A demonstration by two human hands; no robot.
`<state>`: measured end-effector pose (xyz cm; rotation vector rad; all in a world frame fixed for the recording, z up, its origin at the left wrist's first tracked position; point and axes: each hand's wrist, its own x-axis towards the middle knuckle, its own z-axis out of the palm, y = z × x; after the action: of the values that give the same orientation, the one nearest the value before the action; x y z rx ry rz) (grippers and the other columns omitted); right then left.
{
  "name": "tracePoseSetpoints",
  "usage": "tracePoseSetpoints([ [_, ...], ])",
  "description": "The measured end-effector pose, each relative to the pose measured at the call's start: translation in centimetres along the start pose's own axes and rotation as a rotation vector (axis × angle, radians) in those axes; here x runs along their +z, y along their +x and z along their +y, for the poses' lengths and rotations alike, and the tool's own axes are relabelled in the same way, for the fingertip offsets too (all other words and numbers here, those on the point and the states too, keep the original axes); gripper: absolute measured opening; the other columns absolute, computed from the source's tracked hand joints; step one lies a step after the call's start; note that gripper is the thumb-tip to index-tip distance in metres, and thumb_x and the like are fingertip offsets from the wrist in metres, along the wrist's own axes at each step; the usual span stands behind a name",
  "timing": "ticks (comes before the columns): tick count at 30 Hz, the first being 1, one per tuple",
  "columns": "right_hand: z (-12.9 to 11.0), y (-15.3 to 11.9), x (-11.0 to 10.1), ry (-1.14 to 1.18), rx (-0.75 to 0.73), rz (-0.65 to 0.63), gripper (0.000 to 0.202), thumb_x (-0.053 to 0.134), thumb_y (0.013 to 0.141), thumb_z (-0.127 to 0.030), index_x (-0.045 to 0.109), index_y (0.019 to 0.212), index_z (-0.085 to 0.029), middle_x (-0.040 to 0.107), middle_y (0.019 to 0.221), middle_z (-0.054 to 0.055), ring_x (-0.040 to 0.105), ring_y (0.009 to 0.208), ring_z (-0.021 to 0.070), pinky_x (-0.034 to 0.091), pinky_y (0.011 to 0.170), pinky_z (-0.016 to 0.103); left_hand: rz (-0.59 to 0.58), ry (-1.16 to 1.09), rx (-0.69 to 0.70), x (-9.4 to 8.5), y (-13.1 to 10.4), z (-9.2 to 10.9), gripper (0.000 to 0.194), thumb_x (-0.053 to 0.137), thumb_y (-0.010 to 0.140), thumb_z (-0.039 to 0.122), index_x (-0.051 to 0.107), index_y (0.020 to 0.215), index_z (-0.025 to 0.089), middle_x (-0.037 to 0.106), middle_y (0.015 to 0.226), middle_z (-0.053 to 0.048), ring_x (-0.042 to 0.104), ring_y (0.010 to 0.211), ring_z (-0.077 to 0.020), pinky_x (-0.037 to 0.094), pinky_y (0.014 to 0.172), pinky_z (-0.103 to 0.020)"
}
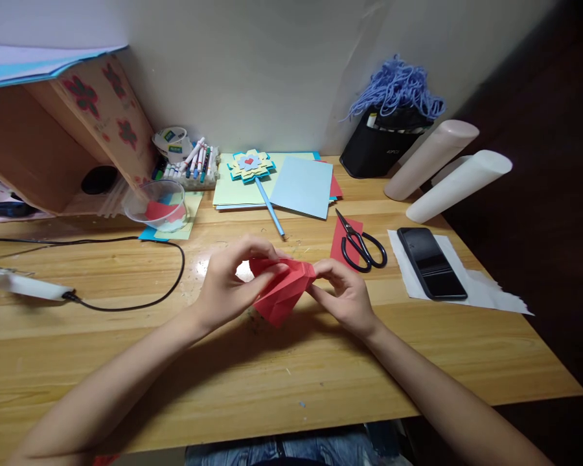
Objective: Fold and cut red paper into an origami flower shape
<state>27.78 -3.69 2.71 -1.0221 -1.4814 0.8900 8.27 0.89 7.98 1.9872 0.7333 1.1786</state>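
A creased piece of red paper (284,294) is held above the middle of the wooden table, with folds running across it. My left hand (240,278) grips its left side, thumb on the near face and fingers behind. At the right end, my right hand (342,291) pinches the folded edge between thumb and fingertips. Just beyond my right hand, black-handled scissors (359,246) lie partly on a flat red paper piece (337,246). Farther back, a paper flower (250,165) with a red heart and a blue stem (271,208) rests on stacked coloured sheets (304,188).
A black phone (432,264) lies on torn white paper (486,291) at the right. Two pale rolls (459,186) and a black holder (379,149) with blue yarn (398,87) stand behind. Leftward are a plastic bowl (158,204), markers (197,162), a cardboard box (97,116) and a black cable (182,272).
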Motion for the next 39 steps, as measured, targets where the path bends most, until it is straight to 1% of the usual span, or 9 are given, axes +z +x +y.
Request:
tracePoseSetpoints([
  [3, 0.0, 0.0, 0.0, 0.001, -0.006, 0.008, 0.007, 0.065, 0.079, -0.024, 0.060, 0.081, -0.021, 0.064, 0.076, 0.001, 0.062, 0.072, 0.0127, 0.051, 0.069, 0.026, -0.150, 0.082, 0.148, -0.9, 0.3, 0.2, 0.015, 0.056, 0.077, 0.005, 0.061, 0.084, 0.017, 0.070, 0.088, -0.005, 0.067, 0.082, -0.0149, 0.053, 0.080, -0.031],
  [5, -0.1, 0.1, 0.0, -0.009, -0.006, 0.018, 0.007, 0.065, 0.079, -0.025, 0.059, 0.081, -0.021, 0.063, 0.075, 0.001, 0.062, 0.071, 0.0130, 0.052, 0.068, 0.026, -0.246, 0.145, 0.198, -1.4, 0.6, 0.5, 0.019, 0.051, 0.077, 0.006, 0.063, 0.087, 0.017, 0.071, 0.093, -0.006, 0.067, 0.089, -0.0167, 0.047, 0.094, -0.040],
  [10, -0.3, 0.1, 0.0, -0.044, 0.000, 0.056, 0.007, 0.064, 0.079, -0.026, 0.060, 0.081, -0.021, 0.064, 0.076, 0.001, 0.062, 0.071, 0.0141, 0.052, 0.069, 0.028, -0.265, 0.306, 0.238, -1.3, 0.7, 1.5, 0.025, 0.065, 0.073, 0.029, 0.061, 0.095, 0.017, 0.070, 0.098, -0.008, 0.065, 0.097, -0.0211, 0.034, 0.106, -0.049],
  [12, -0.2, 0.0, -0.1, -0.076, -0.008, 0.061, 0.006, 0.064, 0.079, -0.023, 0.060, 0.082, -0.021, 0.063, 0.076, 0.001, 0.062, 0.072, 0.0145, 0.052, 0.069, 0.028, -0.231, 0.358, 0.248, -0.9, 0.5, 1.5, 0.026, 0.069, 0.072, 0.030, 0.060, 0.093, 0.016, 0.070, 0.095, -0.007, 0.066, 0.092, -0.0190, 0.035, 0.106, -0.047],
  [16, -0.1, 0.0, -0.2, -0.136, -0.060, 0.076, 0.008, 0.063, 0.079, -0.018, 0.059, 0.085, -0.021, 0.062, 0.082, 0.003, 0.061, 0.079, 0.0163, 0.052, 0.074, 0.032, -0.150, 0.364, 0.226, -0.3, 0.1, 1.1, 0.010, 0.060, 0.081, 0.017, 0.061, 0.091, 0.018, 0.071, 0.089, -0.003, 0.067, 0.083, -0.0132, 0.042, 0.101, -0.042],
  [23, -0.3, 0.0, -0.1, -0.048, -0.162, 0.125, 0.026, 0.064, 0.077, -0.015, 0.053, 0.099, -0.025, 0.062, 0.099, 0.004, 0.061, 0.095, 0.0182, 0.051, 0.086, 0.039, -0.076, 0.285, 0.180, 0.3, -0.3, 0.6, 0.013, 0.062, 0.078, 0.010, 0.062, 0.088, 0.017, 0.070, 0.082, -0.001, 0.064, 0.072, -0.0104, 0.048, 0.094, -0.037],
  [27, -0.3, -0.1, -0.1, -0.066, -0.266, 0.110, 0.028, 0.064, 0.077, -0.011, 0.054, 0.098, -0.026, 0.064, 0.100, 0.004, 0.061, 0.096, 0.0192, 0.049, 0.087, 0.042, -0.107, 0.282, 0.163, 0.7, -0.5, 0.8, 0.015, 0.059, 0.079, 0.009, 0.061, 0.092, 0.017, 0.070, 0.081, -0.001, 0.063, 0.067, -0.0097, 0.049, 0.092, -0.037],
  [33, -0.4, -0.3, -0.1, -0.143, -0.234, 0.114, 0.018, 0.061, 0.080, -0.014, 0.059, 0.094, -0.025, 0.064, 0.096, 0.005, 0.062, 0.090, 0.0188, 0.052, 0.079, 0.037, -0.167, 0.380, 0.180, 1.2, -0.7, 0.8, 0.015, 0.056, 0.083, 0.014, 0.058, 0.097, 0.019, 0.070, 0.083, 0.001, 0.065, 0.072, -0.0097, 0.042, 0.100, -0.040],
  [39, -0.7, -0.2, -0.3, -0.220, -0.300, 0.070, 0.022, 0.059, 0.080, -0.012, 0.058, 0.097, -0.025, 0.065, 0.095, 0.005, 0.062, 0.089, 0.0187, 0.053, 0.075, 0.035, -0.222, 0.515, 0.276, 1.2, -0.7, 0.5, 0.012, 0.055, 0.083, 0.015, 0.057, 0.095, 0.019, 0.070, 0.089, -0.001, 0.064, 0.080, -0.0113, 0.039, 0.101, -0.041],
])
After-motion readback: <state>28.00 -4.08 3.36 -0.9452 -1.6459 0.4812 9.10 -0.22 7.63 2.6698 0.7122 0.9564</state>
